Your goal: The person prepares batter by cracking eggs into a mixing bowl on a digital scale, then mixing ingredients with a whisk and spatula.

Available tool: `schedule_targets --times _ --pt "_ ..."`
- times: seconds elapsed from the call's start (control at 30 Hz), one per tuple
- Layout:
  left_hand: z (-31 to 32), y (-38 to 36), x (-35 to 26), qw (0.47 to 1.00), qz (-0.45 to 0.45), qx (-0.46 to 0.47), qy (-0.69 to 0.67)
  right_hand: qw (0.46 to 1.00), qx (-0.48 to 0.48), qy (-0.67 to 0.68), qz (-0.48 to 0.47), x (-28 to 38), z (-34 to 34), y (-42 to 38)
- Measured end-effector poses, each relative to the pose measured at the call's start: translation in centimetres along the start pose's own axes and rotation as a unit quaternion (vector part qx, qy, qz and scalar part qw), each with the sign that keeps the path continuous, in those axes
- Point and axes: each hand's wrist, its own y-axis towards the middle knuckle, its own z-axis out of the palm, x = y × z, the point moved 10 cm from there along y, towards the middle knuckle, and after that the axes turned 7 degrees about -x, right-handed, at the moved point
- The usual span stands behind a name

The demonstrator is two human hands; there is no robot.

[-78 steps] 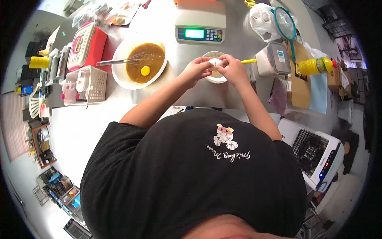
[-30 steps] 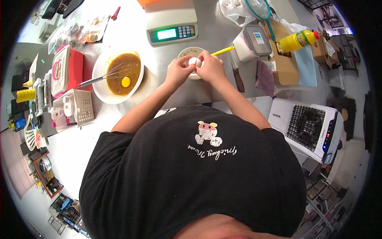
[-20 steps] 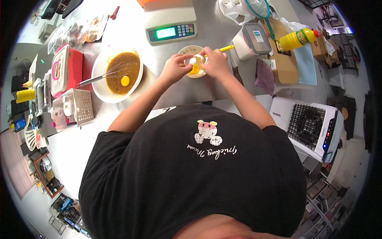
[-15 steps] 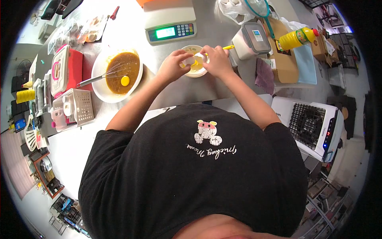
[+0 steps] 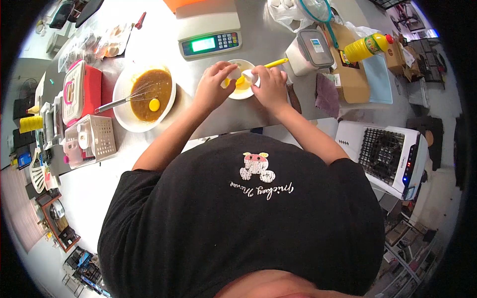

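Note:
Over a small white bowl (image 5: 242,94) my left hand (image 5: 214,85) has its fingers curled round a piece of eggshell. My right hand (image 5: 271,87) grips another piece of white eggshell (image 5: 249,74). Yellow yolk (image 5: 241,80) shows between the two pieces, above the bowl. A yellow handle (image 5: 276,63) sticks out behind my right hand. To the left stands a large white bowl (image 5: 119,94) of brown mixture (image 5: 156,84), with a whole yolk (image 5: 154,105) on top and a metal whisk (image 5: 117,103) leaning in it.
A scale (image 5: 211,43) with a lit display stands behind the small bowl. To the right are a lidded container (image 5: 310,52), a purple cloth (image 5: 327,95), a cardboard box (image 5: 355,82) and a yellow bottle (image 5: 367,48). A red-and-white box (image 5: 82,92) and white basket (image 5: 102,136) stand left.
The view has shifted slightly. My hands remain over the small bowl, with the shell pieces and yolk at slightly different angles between them.

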Motion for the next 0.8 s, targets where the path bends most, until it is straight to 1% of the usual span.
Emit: schedule_targets --times 0.03,0.07,0.1,0.17,0.2,0.27,0.33,0.4,0.43,0.47,0.53,0.63,0.67,0.73,0.77,0.8 --pt "0.7 -0.2 1.1 1.000 -0.011 0.013 0.010 1.000 0.002 0.000 0.001 -0.2 0.4 -0.3" --pt "1.3 -0.6 2.0 0.999 -0.021 0.026 0.020 1.000 0.026 -0.002 0.015 -0.9 1.7 -0.7" --pt "1.1 -0.8 1.6 0.999 -0.020 0.026 0.021 0.998 0.048 -0.005 0.027 -1.0 2.0 -0.5" --pt "-0.3 -0.4 0.3 1.000 0.006 -0.016 0.014 1.000 0.029 -0.001 0.011 -0.4 1.1 0.0" --pt "-0.5 -0.1 0.1 1.000 0.006 -0.016 0.013 1.000 0.020 0.006 -0.001 0.2 0.5 -0.1" --pt "-1.2 -0.2 -0.6 0.999 0.006 -0.041 0.027 1.000 0.028 -0.008 0.000 -1.1 1.9 -0.5" --pt "-0.8 -0.9 0.1 0.999 -0.001 -0.036 0.018 0.999 0.028 -0.021 -0.006 -0.8 1.9 -0.4" --pt "-0.7 -0.5 0.8 0.999 -0.008 -0.032 0.003 1.000 0.003 -0.005 -0.017 0.2 0.8 0.0" --pt "-1.1 -0.5 0.0 0.999 0.010 -0.042 0.009 0.999 -0.021 -0.016 -0.045 1.1 0.0 0.1" --pt "-0.9 -0.7 0.2 0.999 0.007 -0.041 0.008 0.999 -0.018 -0.016 -0.044 0.9 0.6 -0.1" --pt "0.1 -0.9 1.1 1.000 -0.007 -0.016 0.014 0.999 0.021 -0.020 -0.032 0.2 2.0 0.0" --pt "-0.6 -1.0 1.3 0.999 -0.010 -0.046 0.004 0.997 -0.001 -0.039 -0.061 1.9 0.5 0.9" --pt "-0.6 -0.8 1.5 0.999 -0.010 -0.044 0.003 0.997 -0.001 -0.039 -0.059 1.5 0.8 0.9" --pt "-0.2 -0.9 1.9 0.999 -0.010 -0.027 0.021 0.996 0.070 -0.054 -0.033 0.2 2.6 0.6" --pt "-0.1 -1.0 2.1 0.999 -0.009 -0.030 0.021 0.995 0.069 -0.055 -0.035 0.1 2.6 0.5" --pt "0.8 -1.5 4.9 0.987 -0.148 -0.006 -0.068 0.998 0.050 -0.028 -0.004 0.1 1.6 1.0"
